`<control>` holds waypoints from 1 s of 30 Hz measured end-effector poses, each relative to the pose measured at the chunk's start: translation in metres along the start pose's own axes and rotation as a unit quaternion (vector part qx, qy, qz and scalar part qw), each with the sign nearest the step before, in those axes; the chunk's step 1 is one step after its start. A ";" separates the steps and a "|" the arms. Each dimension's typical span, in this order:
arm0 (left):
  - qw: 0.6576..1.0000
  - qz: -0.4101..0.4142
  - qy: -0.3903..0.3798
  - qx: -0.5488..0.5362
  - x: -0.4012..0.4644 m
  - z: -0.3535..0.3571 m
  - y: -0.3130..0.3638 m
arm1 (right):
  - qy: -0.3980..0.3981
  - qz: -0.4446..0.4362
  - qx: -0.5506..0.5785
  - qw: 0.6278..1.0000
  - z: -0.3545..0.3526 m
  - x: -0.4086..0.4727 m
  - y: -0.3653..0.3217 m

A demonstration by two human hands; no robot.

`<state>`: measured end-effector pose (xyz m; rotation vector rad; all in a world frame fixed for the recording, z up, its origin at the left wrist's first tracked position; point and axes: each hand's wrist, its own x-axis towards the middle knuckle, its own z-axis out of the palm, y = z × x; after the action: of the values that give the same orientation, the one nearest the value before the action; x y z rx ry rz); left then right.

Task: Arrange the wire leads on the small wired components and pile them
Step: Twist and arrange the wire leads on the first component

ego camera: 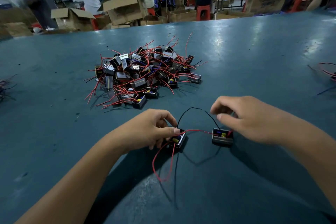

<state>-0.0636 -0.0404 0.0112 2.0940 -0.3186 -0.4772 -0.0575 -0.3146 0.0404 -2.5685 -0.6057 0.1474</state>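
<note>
A busy workshop fills the background at 12 o'clock, with cardboard boxes, red stools and several people working at long benches. In front lies a wide teal desk.

On the desk, toward 12 o'clock from the hands, stands the pile of small wired components, a heap of black boxes with red, black and a few blue leads sticking out on all sides. More loose wires lie at the 3 o'clock edge, and some others at the 9 o'clock edge.

The left hand has its grip closed around a small black component: the thumb lies on top of it and the curled fingers are at its far side. This component sits at 3 o'clock of the left hand, tilted, with its open face upward. Red leads hang from it toward 6 o'clock, and a black lead curves up from it toward 12 o'clock.

The second component stands on the desk just below the right hand, at about 7 o'clock from it. The right hand has fingers curled with the thumb tip near the forefinger; the fingertips are blurred, so I cannot tell if the grip pinches a wire. A thin black lead rises from this component toward these fingers. One red lead runs between the two components.
</note>
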 end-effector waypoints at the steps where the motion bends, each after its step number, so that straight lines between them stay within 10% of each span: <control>1: 1.000 0.000 0.001 0.003 0.000 0.000 0.000 | 0.020 0.002 0.017 1.000 -0.004 -0.001 0.001; 15: 0.999 -0.012 -0.036 -0.021 -0.005 -0.009 -0.002 | -0.067 0.048 -0.179 0.980 0.009 -0.001 -0.003; 30: 0.977 0.013 0.001 -0.213 0.006 0.034 0.003 | 0.011 0.081 -0.080 0.993 0.038 -0.001 -0.029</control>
<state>-0.0735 -0.0694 -0.0044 1.6716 -0.2193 -0.4809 -0.0776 -0.2752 0.0216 -2.7697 -0.4165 0.1307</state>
